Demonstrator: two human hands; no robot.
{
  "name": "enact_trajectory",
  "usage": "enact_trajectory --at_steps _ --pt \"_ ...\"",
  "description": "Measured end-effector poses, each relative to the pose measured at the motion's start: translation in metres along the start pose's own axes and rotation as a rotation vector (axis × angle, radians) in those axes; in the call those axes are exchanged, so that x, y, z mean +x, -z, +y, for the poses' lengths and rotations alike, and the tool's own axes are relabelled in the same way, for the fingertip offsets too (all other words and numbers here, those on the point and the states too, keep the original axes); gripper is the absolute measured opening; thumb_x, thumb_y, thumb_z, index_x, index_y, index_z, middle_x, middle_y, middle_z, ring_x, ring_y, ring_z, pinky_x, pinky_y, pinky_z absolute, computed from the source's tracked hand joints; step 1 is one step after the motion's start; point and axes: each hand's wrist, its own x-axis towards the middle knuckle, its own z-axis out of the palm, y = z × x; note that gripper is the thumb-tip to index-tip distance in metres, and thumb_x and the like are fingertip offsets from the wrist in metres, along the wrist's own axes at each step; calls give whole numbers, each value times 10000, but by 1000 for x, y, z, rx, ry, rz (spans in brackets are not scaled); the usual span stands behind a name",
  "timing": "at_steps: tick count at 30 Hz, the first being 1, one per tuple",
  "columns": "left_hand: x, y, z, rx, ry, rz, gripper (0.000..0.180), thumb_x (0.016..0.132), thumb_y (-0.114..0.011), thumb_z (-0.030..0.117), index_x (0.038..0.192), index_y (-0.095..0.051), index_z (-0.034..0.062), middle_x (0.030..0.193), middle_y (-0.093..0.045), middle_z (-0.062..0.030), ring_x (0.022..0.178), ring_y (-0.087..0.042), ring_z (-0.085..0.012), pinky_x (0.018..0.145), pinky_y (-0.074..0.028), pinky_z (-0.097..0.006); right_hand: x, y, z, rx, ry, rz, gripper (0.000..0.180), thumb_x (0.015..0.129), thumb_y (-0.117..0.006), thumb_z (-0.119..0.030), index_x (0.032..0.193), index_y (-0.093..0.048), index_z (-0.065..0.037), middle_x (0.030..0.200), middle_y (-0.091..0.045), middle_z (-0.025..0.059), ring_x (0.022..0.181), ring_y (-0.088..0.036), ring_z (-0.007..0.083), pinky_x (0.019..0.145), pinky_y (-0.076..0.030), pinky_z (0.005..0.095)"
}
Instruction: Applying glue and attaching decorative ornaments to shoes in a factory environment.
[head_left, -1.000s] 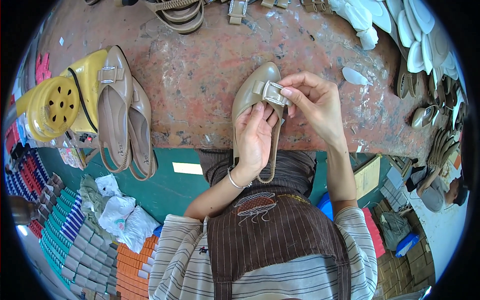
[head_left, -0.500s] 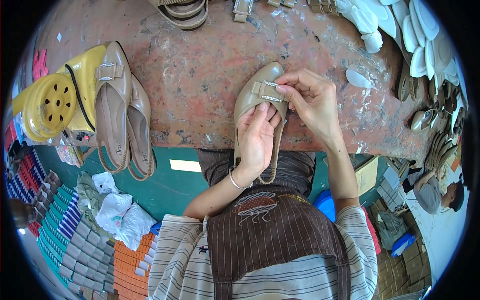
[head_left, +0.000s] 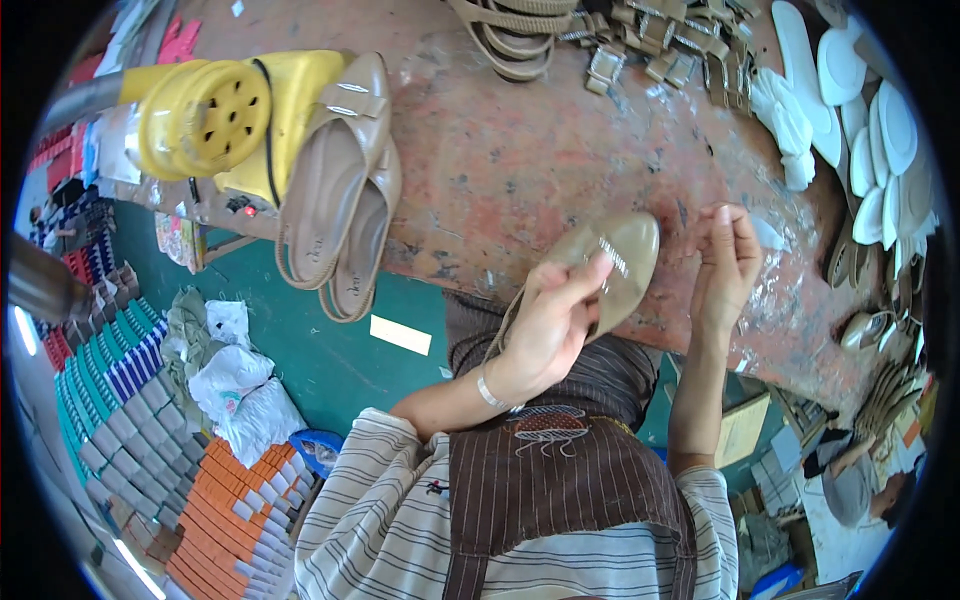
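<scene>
My left hand [head_left: 552,320] grips a beige pointed slingback shoe [head_left: 636,240] around its opening, thumb on top beside a bow with a glittering buckle. The shoe is tilted, its toe pointing up and right over the table's near edge; its heel part is mostly hidden behind my hand and wrist. To the right of the toe, apart from it, my right hand [head_left: 730,262] is raised over the table. Its fingers are curled in with the tips together, and whether anything small is between them I cannot make out.
Two matching beige slingbacks [head_left: 335,185] lean against a yellow machine with a round slotted cover [head_left: 215,115] at the left. Bow ornaments [head_left: 680,50] and coiled tan straps [head_left: 510,40] lie at the back. White sole-shaped pieces [head_left: 865,150] crowd the right. Stacked orange boxes [head_left: 225,515] stand lower left.
My right hand has let go of the shoe's bow and moved right, away from it. My left hand has turned the shoe, its toe now pointing right. The view has shifted left.
</scene>
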Motion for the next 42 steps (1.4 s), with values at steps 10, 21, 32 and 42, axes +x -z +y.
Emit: enact_trajectory --at_steps 10,21,32,42 --pt "-85 10 212 -66 -723 -431 293 919 -519 62 1198 -576 -5 1192 -627 -136 1093 -600 -243 1001 -436 -438 83 -103 -32 -225 166 -118 345 941 -573 -292 1015 -609 43 805 -656 83 673 -612 113 592 -505 236" --pt "-14 44 194 1101 -832 263 480 865 -680 194 1266 -534 -26 1285 -528 -164 1189 -508 -303 1012 -408 -421 158 -160 -43 -442 -272 -420 504 878 -502 -328 1219 -496 43 1097 -605 195 899 -648 299 736 -575 397" --pt "-64 89 172 1620 -936 433 857 705 -791 250 1427 -360 84 1356 -441 -230 1237 -434 -401 1022 -371 -461 102 -126 -64 -460 173 -389 459 798 -438 39 1255 -479 36 1149 -594 138 1006 -602 212 753 -566 336" --pt "-65 105 162 2311 -799 542 1160 464 -887 335 1456 -301 197 1344 -351 -245 1190 -413 -425 914 -430 -497 -20 -40 -23 -500 66 -386 628 761 -475 24 1374 -333 22 1202 -569 229 1162 -544 274 981 -400 352"
